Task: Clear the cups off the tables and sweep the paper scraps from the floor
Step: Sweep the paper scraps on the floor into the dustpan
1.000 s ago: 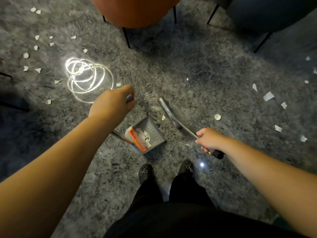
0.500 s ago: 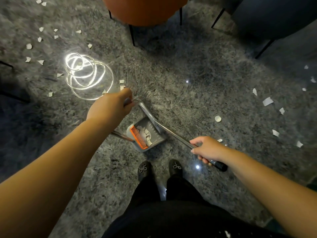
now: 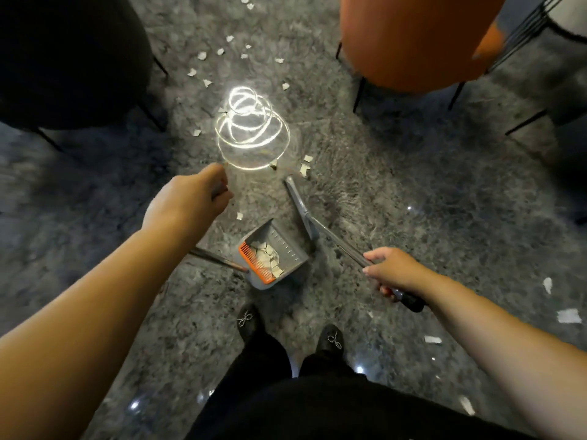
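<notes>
Sweeping step under way. Left hand (image 3: pixel 187 198) curled tight round the dustpan's handle, dustpan (image 3: pixel 273 254) on the floor (image 3: pixel 444 217) just ahead of the feet, scraps already inside. Right hand (image 3: pixel 392 269) clamped on the broom (image 3: pixel 301 211), head just beyond the pan. Loose paper scraps (image 3: pixel 306 166) just past the broom head. Next, probably: reach over them, draw back toward the pan's mouth.

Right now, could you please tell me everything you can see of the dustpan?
The dustpan is a grey, plastic-looking scoop resting on the dark marbled floor just ahead of the person's shoes. An orange comb lines its near edge, and white paper scraps lie inside. A long thin handle runs from it toward the left hand. The broom head lies close to its right.
</notes>
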### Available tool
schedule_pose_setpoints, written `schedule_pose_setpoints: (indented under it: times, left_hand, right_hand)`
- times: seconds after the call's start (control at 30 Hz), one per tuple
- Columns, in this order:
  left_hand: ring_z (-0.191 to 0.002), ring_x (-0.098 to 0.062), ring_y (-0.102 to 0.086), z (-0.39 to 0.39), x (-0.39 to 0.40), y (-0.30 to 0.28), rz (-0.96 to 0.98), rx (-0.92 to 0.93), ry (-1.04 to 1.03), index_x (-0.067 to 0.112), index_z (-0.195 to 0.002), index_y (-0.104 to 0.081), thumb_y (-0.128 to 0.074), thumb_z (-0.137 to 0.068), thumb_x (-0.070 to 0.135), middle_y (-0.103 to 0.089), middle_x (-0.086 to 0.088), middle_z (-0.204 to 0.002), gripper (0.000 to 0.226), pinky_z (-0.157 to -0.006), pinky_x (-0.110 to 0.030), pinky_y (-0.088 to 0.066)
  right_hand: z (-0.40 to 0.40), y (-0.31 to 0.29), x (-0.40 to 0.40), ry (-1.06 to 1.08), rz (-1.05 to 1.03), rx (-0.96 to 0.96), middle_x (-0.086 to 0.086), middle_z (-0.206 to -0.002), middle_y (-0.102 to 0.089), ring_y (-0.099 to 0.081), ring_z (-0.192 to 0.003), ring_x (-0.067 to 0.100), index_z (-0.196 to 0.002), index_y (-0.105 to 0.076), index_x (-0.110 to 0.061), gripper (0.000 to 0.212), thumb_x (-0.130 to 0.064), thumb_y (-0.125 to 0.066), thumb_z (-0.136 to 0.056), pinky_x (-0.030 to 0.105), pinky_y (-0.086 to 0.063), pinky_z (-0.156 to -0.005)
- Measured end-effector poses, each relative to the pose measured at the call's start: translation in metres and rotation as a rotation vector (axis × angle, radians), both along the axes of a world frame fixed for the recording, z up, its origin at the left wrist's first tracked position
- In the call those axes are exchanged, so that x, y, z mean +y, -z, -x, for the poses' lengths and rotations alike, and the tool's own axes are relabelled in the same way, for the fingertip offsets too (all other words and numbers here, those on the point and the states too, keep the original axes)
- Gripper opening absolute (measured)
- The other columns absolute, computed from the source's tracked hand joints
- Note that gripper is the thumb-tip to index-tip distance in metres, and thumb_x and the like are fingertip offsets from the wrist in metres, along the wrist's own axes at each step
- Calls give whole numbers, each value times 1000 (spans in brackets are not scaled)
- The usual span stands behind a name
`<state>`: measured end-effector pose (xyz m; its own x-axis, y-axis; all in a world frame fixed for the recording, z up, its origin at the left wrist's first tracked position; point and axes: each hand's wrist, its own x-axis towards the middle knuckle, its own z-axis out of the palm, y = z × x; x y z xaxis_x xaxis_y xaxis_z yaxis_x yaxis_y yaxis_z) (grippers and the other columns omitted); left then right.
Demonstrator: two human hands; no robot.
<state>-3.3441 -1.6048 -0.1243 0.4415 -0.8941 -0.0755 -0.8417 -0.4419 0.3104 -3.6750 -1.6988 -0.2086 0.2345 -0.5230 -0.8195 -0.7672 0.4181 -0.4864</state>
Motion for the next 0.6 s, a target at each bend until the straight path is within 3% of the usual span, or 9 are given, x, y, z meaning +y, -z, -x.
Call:
schedule_pose_setpoints:
  times: [0.3,0.47,0.6]
  left_hand:
    - [-71,-35,-56,-106,51,1,-12,-4,-218,28,-97,-51,-60,-91,44,-58,-7,-76,19,-61,-39,-50]
    - [-67,-31,-55,-178,69,6,-20,21,-287,27,-97,-52,-61,-91,42,-51,0,-69,18,-60,-34,-45]
    - [-63,-28,-54,-228,72,15,-40,36,-322,26,-97,-52,-60,-92,41,-53,-2,-70,18,-56,-32,-43]
  right_hand:
    - [-118,6,-2,-180,23,18,9,-58,-51,-44,-27,10,-127,-53,-9,34,-7,-56,-93,14,-32,-32]
    - [-190,23,0,-224,32,49,9,-54,-47,-42,-27,10,-120,-55,2,27,-5,-54,-93,13,-31,-32]
    - [-244,39,-5,-265,46,87,8,-54,-49,-44,-28,11,-118,-56,0,27,-5,-56,-92,14,-32,-33]
